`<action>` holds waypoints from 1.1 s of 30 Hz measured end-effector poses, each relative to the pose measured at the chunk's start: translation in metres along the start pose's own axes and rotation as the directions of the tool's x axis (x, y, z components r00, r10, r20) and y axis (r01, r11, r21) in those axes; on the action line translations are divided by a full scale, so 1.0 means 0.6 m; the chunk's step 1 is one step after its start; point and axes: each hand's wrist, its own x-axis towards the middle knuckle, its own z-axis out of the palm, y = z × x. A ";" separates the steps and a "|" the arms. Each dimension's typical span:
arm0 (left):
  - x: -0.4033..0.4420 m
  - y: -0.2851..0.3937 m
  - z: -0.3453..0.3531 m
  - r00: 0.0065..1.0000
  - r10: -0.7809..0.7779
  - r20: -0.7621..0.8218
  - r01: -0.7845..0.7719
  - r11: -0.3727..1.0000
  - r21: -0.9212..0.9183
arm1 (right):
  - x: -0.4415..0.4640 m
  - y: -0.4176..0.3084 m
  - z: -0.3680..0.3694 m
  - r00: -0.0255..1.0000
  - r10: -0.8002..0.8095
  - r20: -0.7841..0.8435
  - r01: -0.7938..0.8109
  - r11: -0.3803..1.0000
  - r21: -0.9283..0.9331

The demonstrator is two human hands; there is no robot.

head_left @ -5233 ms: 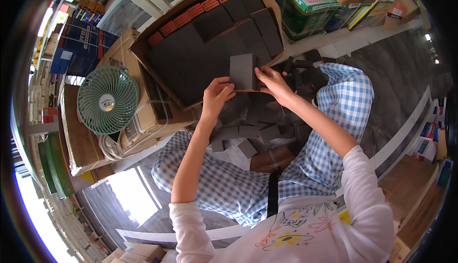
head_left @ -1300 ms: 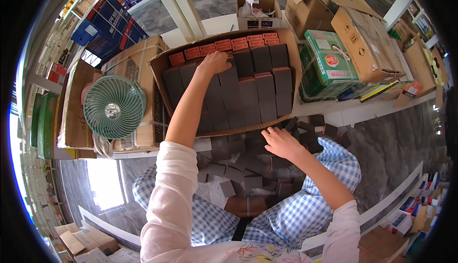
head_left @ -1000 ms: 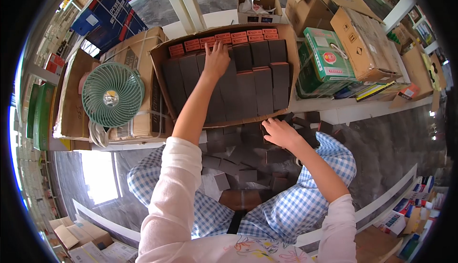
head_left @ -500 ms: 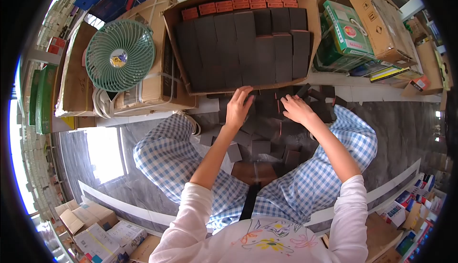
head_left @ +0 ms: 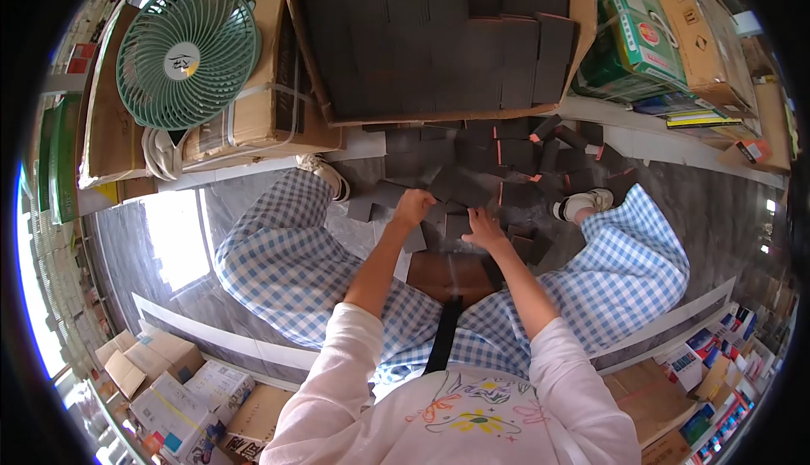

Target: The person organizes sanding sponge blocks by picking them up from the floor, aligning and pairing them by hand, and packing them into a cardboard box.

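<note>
My left hand (head_left: 415, 207) is closed at the near left edge of a flat black box (head_left: 460, 187), which is tilted over the others. Close by on the right, my right hand (head_left: 483, 229) has its thumb and fingers spread, the fingertips at the box's near corner. Whether they touch it is unclear. Beneath and around both hands lie many small black boxes (head_left: 407, 164), some showing orange-red edges. Beyond them stands a big open carton (head_left: 329, 85) packed with similar dark boxes and a row of orange-red ends at the back.
A green fan (head_left: 187, 56) rests on cardboard boxes (head_left: 245, 136) at the left. To the right stand a green box (head_left: 645, 39) and a brown carton (head_left: 704, 35). A brown piece (head_left: 447, 273) lies between my legs. Shelved goods (head_left: 709, 355) are at the lower right.
Both hands have come back toward my body from the carton's near edge and drawn closer together. A tilted black box now lies at my left hand. The view has tipped downward.
</note>
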 end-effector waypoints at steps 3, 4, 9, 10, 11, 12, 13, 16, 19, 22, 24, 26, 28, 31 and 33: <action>-0.002 -0.015 0.026 0.984 0.132 -0.121 -0.125 0.990 0.061 | -0.005 -0.001 0.039 0.999 -0.021 -0.029 0.023 0.999 0.049; 0.000 -0.011 0.027 0.971 0.179 -0.159 -0.167 0.982 0.085 | -0.007 0.003 0.051 0.992 -0.015 -0.124 0.028 0.994 0.101; -0.005 0.020 0.030 0.947 -0.320 0.026 0.288 0.882 0.372 | 0.000 0.007 0.086 0.985 -0.024 -0.171 0.022 1.000 -0.012; -0.004 0.004 0.038 0.944 -0.327 0.032 0.292 0.879 0.377 | 0.003 0.004 0.090 0.981 -0.031 -0.194 0.026 0.999 -0.029; -0.006 -0.014 0.048 0.966 -0.256 0.030 0.229 0.906 0.357 | 0.004 0.000 0.096 0.983 -0.030 -0.183 0.027 0.999 -0.022; -0.010 -0.030 0.057 0.982 -0.186 0.025 0.167 0.927 0.336 | 0.002 -0.006 0.092 0.973 -0.028 -0.227 0.012 0.997 -0.073; -0.010 -0.019 0.048 0.980 -0.195 0.029 0.175 0.926 0.335 | 0.000 -0.013 0.085 0.961 -0.029 -0.274 -0.005 0.992 -0.124; -0.008 -0.016 0.040 0.995 -0.054 0.087 0.002 0.858 0.513 | 0.001 -0.026 0.069 0.956 -0.061 -0.286 -0.004 0.975 -0.222; -0.004 -0.026 0.043 0.990 -0.069 0.119 -0.034 0.715 0.699 | 0.016 -0.015 0.086 0.964 -0.003 -0.266 -0.056 0.975 -0.216; -0.016 -0.030 0.041 0.977 -0.124 0.175 -0.065 0.608 0.792 | 0.022 0.006 0.108 0.949 -0.049 -0.311 -0.054 0.948 -0.313; -0.024 -0.049 0.054 0.992 -0.034 0.124 -0.097 0.435 0.895 | 0.013 0.009 0.094 0.954 -0.088 -0.285 -0.009 0.947 -0.322; -0.024 -0.038 0.049 0.984 -0.068 0.163 -0.123 0.394 0.911 | 0.003 0.005 0.079 0.958 -0.123 -0.259 0.033 0.944 -0.327; -0.023 -0.034 0.050 0.976 -0.103 0.192 -0.144 0.352 0.925 | 0.005 0.004 0.081 0.899 -0.240 -0.365 0.081 0.913 -0.400; -0.019 -0.041 0.063 0.967 -0.124 0.223 -0.174 0.323 0.930 | 0.021 -0.001 0.093 0.835 -0.266 -0.481 0.027 0.894 -0.447; -0.013 -0.049 0.071 0.977 -0.041 0.210 -0.183 0.347 0.920 | 0.029 -0.006 0.100 0.859 -0.257 -0.443 0.053 0.905 -0.422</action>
